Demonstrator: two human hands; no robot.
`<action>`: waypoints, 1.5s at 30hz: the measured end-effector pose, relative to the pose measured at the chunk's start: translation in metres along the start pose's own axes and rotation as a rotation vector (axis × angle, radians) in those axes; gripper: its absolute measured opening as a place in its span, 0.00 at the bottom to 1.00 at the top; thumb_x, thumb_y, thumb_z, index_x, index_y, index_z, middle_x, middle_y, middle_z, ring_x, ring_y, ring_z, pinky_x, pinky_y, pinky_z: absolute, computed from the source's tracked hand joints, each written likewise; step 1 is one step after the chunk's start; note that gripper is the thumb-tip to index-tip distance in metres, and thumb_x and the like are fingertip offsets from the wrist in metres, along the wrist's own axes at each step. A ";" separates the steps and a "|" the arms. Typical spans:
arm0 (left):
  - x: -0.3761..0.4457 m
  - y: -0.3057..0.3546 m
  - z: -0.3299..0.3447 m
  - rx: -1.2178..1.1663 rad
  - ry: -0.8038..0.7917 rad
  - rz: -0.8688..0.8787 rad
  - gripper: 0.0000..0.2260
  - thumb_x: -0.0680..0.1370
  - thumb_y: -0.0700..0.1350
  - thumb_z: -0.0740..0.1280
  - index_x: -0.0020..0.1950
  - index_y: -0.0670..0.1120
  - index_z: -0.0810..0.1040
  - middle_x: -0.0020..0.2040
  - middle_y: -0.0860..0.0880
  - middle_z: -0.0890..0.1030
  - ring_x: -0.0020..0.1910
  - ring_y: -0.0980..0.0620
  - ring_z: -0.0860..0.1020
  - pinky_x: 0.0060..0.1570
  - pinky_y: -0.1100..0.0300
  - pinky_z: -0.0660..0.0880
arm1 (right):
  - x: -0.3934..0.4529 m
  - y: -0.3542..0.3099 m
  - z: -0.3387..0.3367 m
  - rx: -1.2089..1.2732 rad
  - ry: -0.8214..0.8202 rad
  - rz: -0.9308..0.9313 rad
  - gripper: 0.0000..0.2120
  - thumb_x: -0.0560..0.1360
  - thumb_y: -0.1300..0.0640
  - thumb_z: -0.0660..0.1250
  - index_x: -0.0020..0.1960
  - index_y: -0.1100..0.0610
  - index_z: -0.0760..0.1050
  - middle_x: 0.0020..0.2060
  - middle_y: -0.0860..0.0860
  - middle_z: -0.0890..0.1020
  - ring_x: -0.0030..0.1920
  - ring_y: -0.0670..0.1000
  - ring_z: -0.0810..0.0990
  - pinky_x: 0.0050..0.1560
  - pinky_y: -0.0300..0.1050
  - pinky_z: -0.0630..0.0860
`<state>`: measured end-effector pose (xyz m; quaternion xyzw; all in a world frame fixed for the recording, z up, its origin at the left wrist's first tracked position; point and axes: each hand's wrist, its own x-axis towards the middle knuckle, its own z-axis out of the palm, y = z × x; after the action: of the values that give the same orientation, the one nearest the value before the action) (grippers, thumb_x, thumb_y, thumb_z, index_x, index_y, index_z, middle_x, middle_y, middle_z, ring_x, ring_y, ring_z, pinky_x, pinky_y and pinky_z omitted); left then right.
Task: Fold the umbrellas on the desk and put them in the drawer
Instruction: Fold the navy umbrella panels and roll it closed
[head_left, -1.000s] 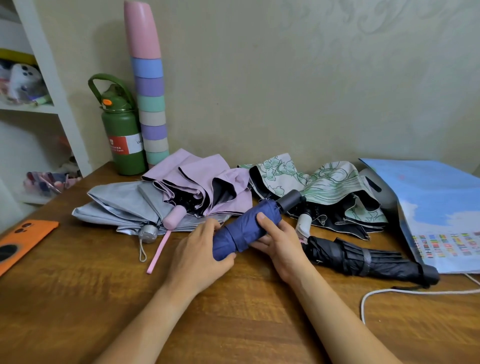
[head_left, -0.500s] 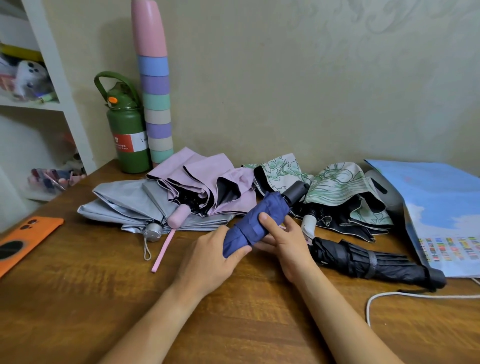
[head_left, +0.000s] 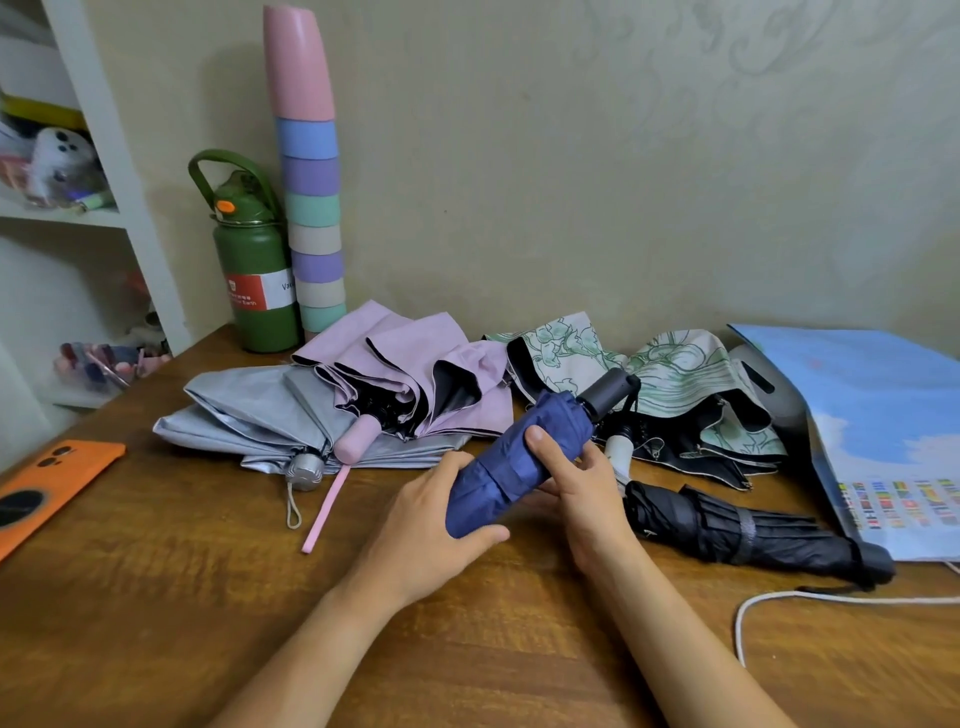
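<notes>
Compared with a second ago, the navy umbrella (head_left: 519, 462) is lifted higher and tilted more steeply: its dark handle (head_left: 608, 391) now points toward 1 o'clock, above the white handle (head_left: 618, 449) of the floral umbrella (head_left: 675, 384). Both hands have kept their hold. The left hand (head_left: 431, 525) wraps the lower end of the roll, with the thumb under its tip, and the right hand (head_left: 576, 488) grasps the middle, with the thumb pressed on the cloth. I judge that the canopy is already rolled tight and the work is now on closing its strap, though the strap itself is hidden from this view.

For the task this means one umbrella is nearly ready. The black umbrella (head_left: 737, 525) at 3 o'clock lies strapped on the bench (head_left: 156, 597). The grey umbrella (head_left: 249, 415), the lilac umbrella (head_left: 410, 364) and the floral one are still loose at 11 to 1 o'clock.

No drawer is visible. The free wood is toward 6 and 8 o'clock, near the person. At 9 o'clock an orange phone (head_left: 47, 483) lies near the bench edge. At 4 o'clock a white cable (head_left: 779, 603) curls, and a blue bag (head_left: 883, 415) fills 2 o'clock. The green bottle (head_left: 254, 280) and the tall stack of cups (head_left: 311, 208) stand at 11 o'clock by the wall, easy to knock.
</notes>
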<state>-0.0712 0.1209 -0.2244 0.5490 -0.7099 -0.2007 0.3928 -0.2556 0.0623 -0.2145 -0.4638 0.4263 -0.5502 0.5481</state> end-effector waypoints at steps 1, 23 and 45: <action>0.000 0.001 -0.001 -0.029 -0.005 0.007 0.20 0.72 0.57 0.78 0.57 0.59 0.72 0.49 0.61 0.80 0.46 0.60 0.79 0.41 0.68 0.75 | 0.000 -0.001 0.001 0.008 0.001 0.009 0.24 0.73 0.47 0.77 0.65 0.55 0.77 0.54 0.53 0.87 0.55 0.56 0.87 0.58 0.57 0.83; 0.005 -0.021 -0.006 0.064 0.147 0.016 0.27 0.74 0.45 0.78 0.72 0.54 0.77 0.63 0.59 0.79 0.62 0.59 0.76 0.64 0.59 0.74 | 0.009 -0.010 -0.010 -0.028 0.354 -0.094 0.22 0.78 0.46 0.73 0.65 0.54 0.69 0.58 0.57 0.82 0.61 0.55 0.83 0.63 0.54 0.79; 0.005 -0.028 -0.018 0.212 0.228 0.225 0.31 0.72 0.32 0.73 0.72 0.54 0.77 0.63 0.58 0.77 0.63 0.56 0.71 0.66 0.63 0.68 | 0.006 0.002 0.020 -1.461 0.119 -0.965 0.21 0.86 0.45 0.50 0.40 0.52 0.71 0.34 0.49 0.74 0.39 0.58 0.74 0.45 0.53 0.70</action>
<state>-0.0403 0.1105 -0.2315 0.5235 -0.7350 -0.0161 0.4307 -0.2350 0.0568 -0.2122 -0.7990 0.4572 -0.3346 -0.2015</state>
